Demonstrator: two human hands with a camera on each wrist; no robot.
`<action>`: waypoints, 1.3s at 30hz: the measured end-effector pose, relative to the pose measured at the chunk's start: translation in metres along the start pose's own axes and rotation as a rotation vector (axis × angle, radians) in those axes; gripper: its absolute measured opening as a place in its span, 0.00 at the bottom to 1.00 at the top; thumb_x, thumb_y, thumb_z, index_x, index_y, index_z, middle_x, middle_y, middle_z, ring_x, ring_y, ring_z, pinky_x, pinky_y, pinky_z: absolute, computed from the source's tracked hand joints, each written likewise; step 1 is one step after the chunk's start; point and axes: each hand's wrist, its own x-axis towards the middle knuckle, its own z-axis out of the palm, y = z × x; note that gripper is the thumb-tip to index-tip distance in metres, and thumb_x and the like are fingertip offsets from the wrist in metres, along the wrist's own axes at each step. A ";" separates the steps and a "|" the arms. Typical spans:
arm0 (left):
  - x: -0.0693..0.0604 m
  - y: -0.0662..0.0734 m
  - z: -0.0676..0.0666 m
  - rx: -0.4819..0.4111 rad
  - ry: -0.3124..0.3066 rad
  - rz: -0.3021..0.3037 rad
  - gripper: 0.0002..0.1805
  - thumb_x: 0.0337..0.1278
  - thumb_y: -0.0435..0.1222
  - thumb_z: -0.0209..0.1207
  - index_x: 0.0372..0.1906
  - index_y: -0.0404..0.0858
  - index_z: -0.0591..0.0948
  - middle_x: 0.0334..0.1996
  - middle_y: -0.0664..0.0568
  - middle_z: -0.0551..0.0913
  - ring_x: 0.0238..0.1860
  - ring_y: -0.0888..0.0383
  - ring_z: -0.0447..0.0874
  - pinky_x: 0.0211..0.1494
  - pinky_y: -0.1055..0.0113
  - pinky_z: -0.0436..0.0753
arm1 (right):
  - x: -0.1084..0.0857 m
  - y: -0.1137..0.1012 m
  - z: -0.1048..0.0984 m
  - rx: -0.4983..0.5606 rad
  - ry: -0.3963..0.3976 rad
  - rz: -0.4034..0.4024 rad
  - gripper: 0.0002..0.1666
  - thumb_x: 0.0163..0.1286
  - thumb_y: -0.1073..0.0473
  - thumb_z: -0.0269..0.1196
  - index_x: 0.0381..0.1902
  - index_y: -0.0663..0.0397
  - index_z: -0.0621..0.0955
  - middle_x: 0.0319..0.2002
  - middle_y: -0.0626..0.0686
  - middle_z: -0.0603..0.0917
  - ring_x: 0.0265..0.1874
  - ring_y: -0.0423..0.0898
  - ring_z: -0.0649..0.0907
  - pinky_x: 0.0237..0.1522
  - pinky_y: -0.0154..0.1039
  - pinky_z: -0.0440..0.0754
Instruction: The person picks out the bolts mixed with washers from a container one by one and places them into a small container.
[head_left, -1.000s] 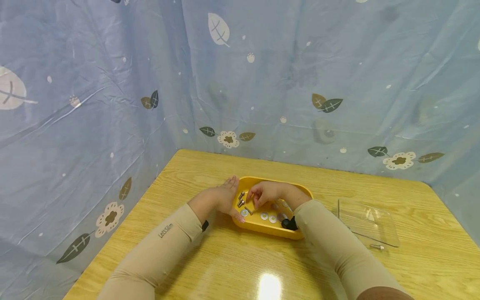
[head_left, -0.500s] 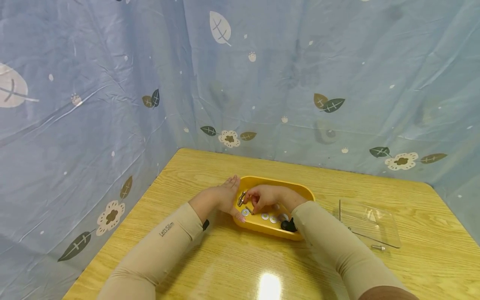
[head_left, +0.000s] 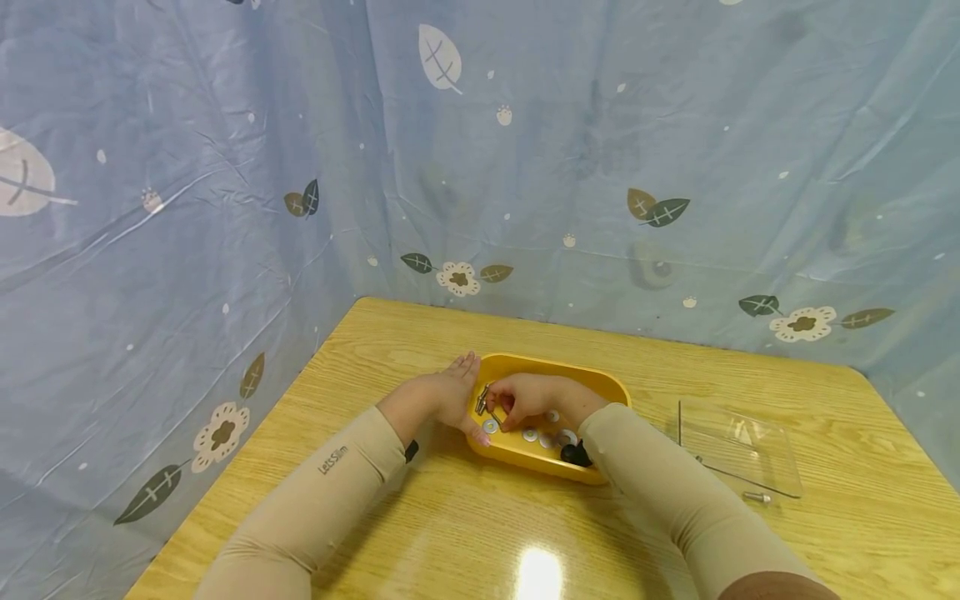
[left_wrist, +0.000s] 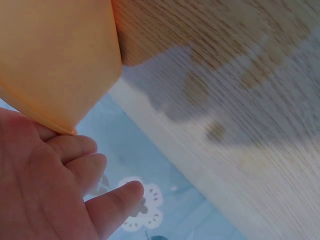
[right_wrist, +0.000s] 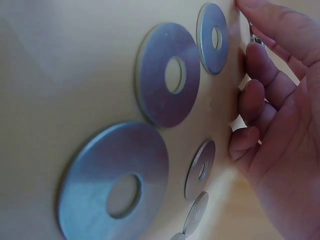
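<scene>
The yellow plastic tray [head_left: 525, 462] stands on the table in the head view. My left hand [head_left: 450, 396] holds its left end, fingers along the far corner and thumb over the near rim; in the left wrist view the fingertips lie at the rim. Inside the tray, my right hand [head_left: 528, 396] has thumb and index finger at the two ends of a small metal bolt [head_left: 496, 417], seemingly pinching it. More bolts [head_left: 482, 402] lie at the left end, beside a flat washer [head_left: 490, 426]. Several washers [right_wrist: 168, 110] lie under the right hand in the right wrist view.
A black object [head_left: 575, 454] sits in the tray, partly hidden by the right forearm. To the right, clear plastic sheets [head_left: 761, 450] lie on the wooden table [head_left: 450, 533], with a loose bolt [head_left: 757, 497] near them. A blue patterned curtain [head_left: 570, 167] hangs behind.
My right hand has lowered slightly, and its index finger and thumb have closed in on the bolt. The left hand has stayed on the tray's end.
</scene>
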 end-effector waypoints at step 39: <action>-0.002 0.000 0.000 -0.036 -0.002 -0.010 0.76 0.20 0.73 0.59 0.71 0.34 0.34 0.71 0.43 0.32 0.71 0.48 0.31 0.70 0.54 0.46 | -0.038 -0.018 -0.038 0.053 0.162 0.030 0.15 0.57 0.63 0.66 0.42 0.60 0.75 0.27 0.49 0.78 0.25 0.42 0.74 0.31 0.34 0.74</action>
